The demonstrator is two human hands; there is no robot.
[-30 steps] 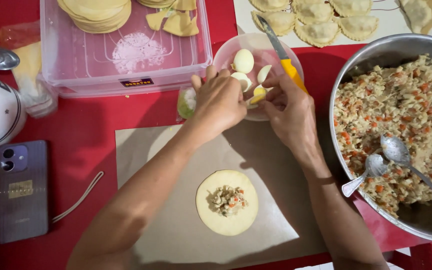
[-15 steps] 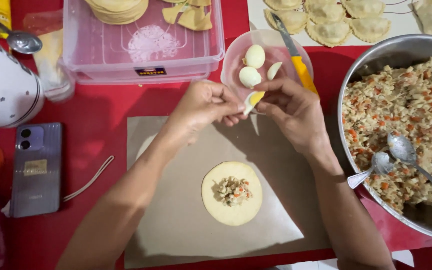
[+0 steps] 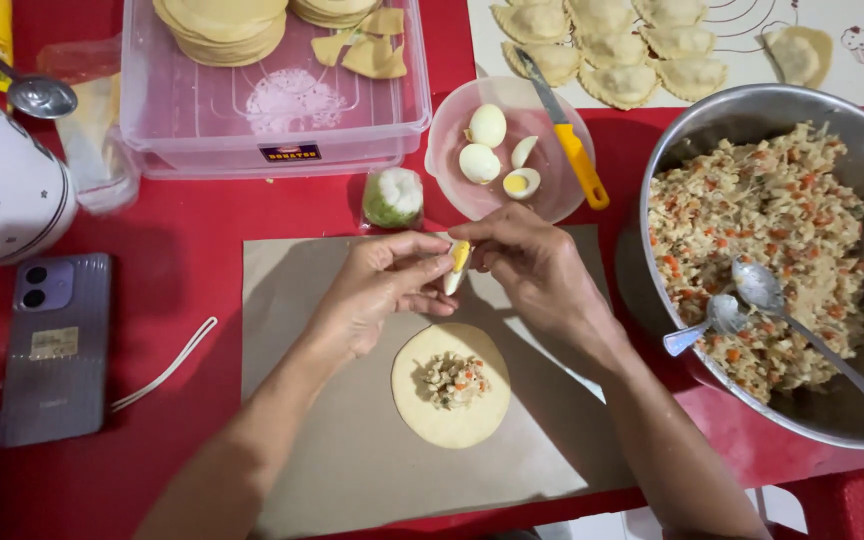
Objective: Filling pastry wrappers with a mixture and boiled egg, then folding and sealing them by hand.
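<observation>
- The left hand [image 3: 377,290] and right hand [image 3: 532,265] pinch a small wedge of boiled egg, white and yellow [image 3: 459,262], between their fingertips, above the brown paper sheet [image 3: 332,440].
- The egg looks slippery. It could break or drop beside the round pale dough circle with filling [image 3: 450,385].
- The big metal bowl of filling [image 3: 752,150] sits near the right arm. A bump could tip its spoons.
- There is open paper to the left.

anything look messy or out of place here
Little stands out. Torn dough scraps lie loose in the clear tub beside the neat round stacks. The knife rests across the egg bowl's rim, handle hanging outside. Both hands pinch an egg wedge above the filled dough.
</observation>
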